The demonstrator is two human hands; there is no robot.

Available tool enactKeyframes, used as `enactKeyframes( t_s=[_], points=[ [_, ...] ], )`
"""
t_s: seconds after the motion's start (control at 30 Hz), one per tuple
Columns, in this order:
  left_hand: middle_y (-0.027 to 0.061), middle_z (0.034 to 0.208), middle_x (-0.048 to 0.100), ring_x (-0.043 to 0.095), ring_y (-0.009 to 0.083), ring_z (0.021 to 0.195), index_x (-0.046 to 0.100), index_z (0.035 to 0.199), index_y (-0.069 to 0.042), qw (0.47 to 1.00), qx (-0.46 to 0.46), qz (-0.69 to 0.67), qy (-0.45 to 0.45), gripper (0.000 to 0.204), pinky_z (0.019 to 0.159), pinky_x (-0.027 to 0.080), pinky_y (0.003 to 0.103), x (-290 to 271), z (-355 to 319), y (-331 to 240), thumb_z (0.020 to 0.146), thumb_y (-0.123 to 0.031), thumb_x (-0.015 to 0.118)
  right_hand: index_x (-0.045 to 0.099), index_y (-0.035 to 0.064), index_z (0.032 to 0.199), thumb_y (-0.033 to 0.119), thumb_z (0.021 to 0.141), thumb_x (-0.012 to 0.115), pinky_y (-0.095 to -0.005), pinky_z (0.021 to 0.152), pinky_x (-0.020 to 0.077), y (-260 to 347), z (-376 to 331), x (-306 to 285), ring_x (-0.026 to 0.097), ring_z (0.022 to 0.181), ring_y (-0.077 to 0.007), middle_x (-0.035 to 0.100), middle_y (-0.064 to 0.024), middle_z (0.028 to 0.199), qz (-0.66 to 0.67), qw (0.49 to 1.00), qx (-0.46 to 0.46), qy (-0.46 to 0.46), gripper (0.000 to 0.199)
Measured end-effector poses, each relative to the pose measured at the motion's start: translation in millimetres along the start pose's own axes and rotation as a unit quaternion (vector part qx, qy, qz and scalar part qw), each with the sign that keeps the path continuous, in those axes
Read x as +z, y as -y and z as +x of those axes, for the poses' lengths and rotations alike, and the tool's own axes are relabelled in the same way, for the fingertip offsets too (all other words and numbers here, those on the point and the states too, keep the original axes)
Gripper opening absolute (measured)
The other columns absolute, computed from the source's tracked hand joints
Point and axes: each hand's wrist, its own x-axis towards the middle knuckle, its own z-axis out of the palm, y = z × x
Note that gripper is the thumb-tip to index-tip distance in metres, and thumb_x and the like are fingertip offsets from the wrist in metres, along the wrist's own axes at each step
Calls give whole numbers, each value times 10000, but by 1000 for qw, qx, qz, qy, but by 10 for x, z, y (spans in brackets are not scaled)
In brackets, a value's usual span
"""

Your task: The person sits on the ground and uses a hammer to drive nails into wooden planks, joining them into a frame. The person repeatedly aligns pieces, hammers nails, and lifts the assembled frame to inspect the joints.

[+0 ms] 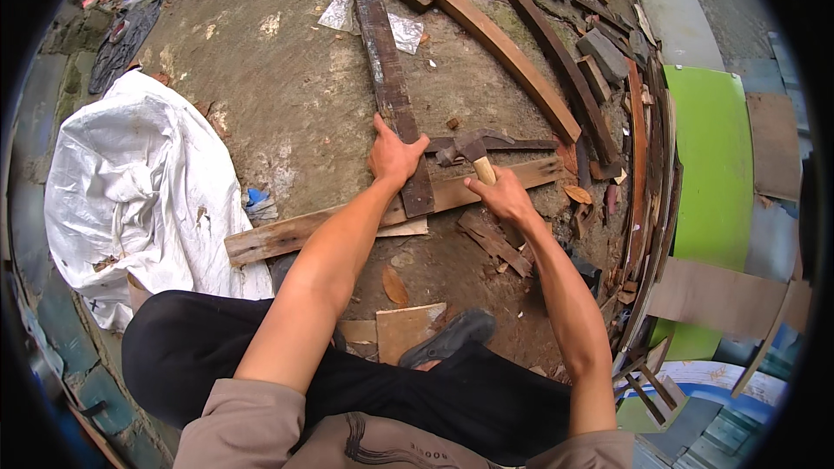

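Note:
My left hand (pixel 395 156) presses down on a long dark plank (pixel 382 61) that runs away from me across the dirt ground. That plank lies over a lighter plank (pixel 295 233) set crosswise. My right hand (pixel 504 197) grips the pale wooden handle of a claw hammer (pixel 465 149), whose dark metal head rests just right of the dark plank, close to my left hand. I crouch over the boards, with one dark sandal (pixel 447 337) under me.
A white woven sack (pixel 130 191) lies at the left. Curved boards (pixel 512 56), wood offcuts and blocks (pixel 599 56) are heaped at the right, beside a green panel (pixel 714 165). Broken wood pieces (pixel 493 243) lie near my right hand. Foil scraps (pixel 339 16) lie farther off.

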Motion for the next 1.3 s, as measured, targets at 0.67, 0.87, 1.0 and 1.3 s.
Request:
enactKeyframes(
  t_s=[0.67,0.87,1.0,1.3],
  points=[
    [288,1191,651,654,429,1066,145,1544,47,1000,-10,-14,4,1185,932,516,469,31,-28,-48,720,-523,777,636,-9,1042,161,843,640,-386,621,488,-402,175,67,618,659,-207,629,-115,721,3,997,-66,35,262],
    [296,1188,649,653,427,1072,137,1543,52,1000,2,-15,-12,1187,939,514,461,40,1,42,722,-517,778,632,-7,1043,169,840,668,-405,684,510,-248,220,-99,635,719,-234,651,-121,755,20,993,-25,110,271],
    [301,1195,645,648,432,1084,129,1545,56,1000,-2,-7,2,1196,945,511,459,67,-21,-38,721,-521,777,614,1,958,174,839,669,-369,546,472,-551,247,153,580,596,-165,597,-71,684,-9,985,-164,56,217],
    [294,1173,649,643,438,1074,135,1539,56,1000,5,6,-16,1179,939,506,485,80,-16,36,730,-510,779,630,-17,1023,158,819,633,-438,763,510,-362,142,136,678,807,-312,685,-196,809,-98,974,-170,113,269]
  ],
)
